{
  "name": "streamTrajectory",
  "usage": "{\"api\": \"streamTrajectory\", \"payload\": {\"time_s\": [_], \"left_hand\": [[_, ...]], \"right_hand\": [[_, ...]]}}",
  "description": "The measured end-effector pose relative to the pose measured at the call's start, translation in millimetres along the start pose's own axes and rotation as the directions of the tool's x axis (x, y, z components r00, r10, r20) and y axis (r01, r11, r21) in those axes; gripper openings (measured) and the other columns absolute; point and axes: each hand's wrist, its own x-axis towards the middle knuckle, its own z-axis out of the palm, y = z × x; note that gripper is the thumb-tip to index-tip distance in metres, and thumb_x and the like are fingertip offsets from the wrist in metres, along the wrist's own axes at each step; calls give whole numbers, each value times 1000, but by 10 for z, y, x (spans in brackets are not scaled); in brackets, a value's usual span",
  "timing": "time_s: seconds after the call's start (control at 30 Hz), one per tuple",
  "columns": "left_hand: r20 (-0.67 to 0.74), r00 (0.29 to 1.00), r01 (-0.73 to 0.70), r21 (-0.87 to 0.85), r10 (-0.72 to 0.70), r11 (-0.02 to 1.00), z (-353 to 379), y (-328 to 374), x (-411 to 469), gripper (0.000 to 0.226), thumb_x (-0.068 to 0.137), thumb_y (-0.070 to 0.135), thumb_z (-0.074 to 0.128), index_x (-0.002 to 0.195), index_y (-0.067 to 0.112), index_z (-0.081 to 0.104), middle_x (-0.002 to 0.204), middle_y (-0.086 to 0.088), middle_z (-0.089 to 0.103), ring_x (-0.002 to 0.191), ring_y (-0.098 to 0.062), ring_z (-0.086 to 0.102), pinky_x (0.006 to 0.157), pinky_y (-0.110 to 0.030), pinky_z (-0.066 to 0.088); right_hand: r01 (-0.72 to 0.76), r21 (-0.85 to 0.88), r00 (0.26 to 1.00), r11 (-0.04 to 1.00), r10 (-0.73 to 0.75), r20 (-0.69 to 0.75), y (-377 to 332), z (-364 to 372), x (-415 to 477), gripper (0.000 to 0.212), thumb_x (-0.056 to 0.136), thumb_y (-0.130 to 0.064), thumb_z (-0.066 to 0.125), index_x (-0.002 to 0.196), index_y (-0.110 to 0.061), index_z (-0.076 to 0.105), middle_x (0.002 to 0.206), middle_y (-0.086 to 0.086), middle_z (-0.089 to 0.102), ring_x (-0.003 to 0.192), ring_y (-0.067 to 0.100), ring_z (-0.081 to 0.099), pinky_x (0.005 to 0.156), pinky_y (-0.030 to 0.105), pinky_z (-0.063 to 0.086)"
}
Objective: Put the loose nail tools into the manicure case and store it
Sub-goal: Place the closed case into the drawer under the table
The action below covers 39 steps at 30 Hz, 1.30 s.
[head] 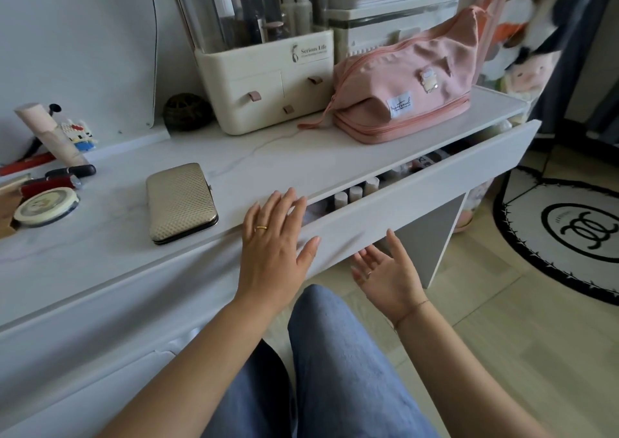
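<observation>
The gold textured manicure case (181, 203) lies closed near the front edge of the white dressing table (268, 156). To its right the table's drawer (435, 183) is pulled partly out, with several small bottles showing inside. My left hand (274, 246) lies flat, fingers straight, on the table edge and the drawer front, just right of the case. Below the drawer front, my right hand (385, 270) is palm up with relaxed fingers and holds nothing. No loose nail tools are in sight.
A pink toiletry bag (408, 92) and a cream cosmetics organiser (268, 79) stand at the back. Lipsticks (63, 178), a round compact (45, 206) and a tube (50, 136) lie at the left. A round rug (569, 233) covers the floor at right. My knee is under the table.
</observation>
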Motion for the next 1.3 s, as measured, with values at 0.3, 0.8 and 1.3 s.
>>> {"api": "streamTrajectory", "payload": {"time_s": [0.3, 0.8, 1.3], "left_hand": [[-95, 995, 2, -269, -29, 963, 7, 198, -151, 29, 90, 30, 50, 104, 12, 67, 116, -7, 61, 108, -27, 54, 97, -37, 39], [-101, 993, -98, -413, 61, 905, -297, 622, -374, 40, 92, 42, 47, 69, 15, 65, 65, 6, 59, 57, -16, 54, 59, -32, 44], [-160, 969, -242, -497, 186, 833, -533, 878, -642, 45, 95, 44, 41, 65, 17, 62, 60, 7, 55, 56, -10, 47, 53, -24, 37]], "right_hand": [[465, -863, 585, -196, -664, 466, -488, 106, -285, 56, 82, -58, 46, 131, -33, 47, 143, -7, 37, 139, 11, 23, 116, 40, 8], [307, -908, 511, -284, -756, 409, -510, -178, -812, 32, 79, -55, 60, 87, -24, 60, 99, -10, 52, 99, -5, 22, 106, 41, 16], [235, -942, 466, -240, -823, 326, -477, -357, -1259, 50, 87, -62, 27, 73, -24, 56, 89, -8, 54, 102, 11, 36, 100, 44, 21]]}}
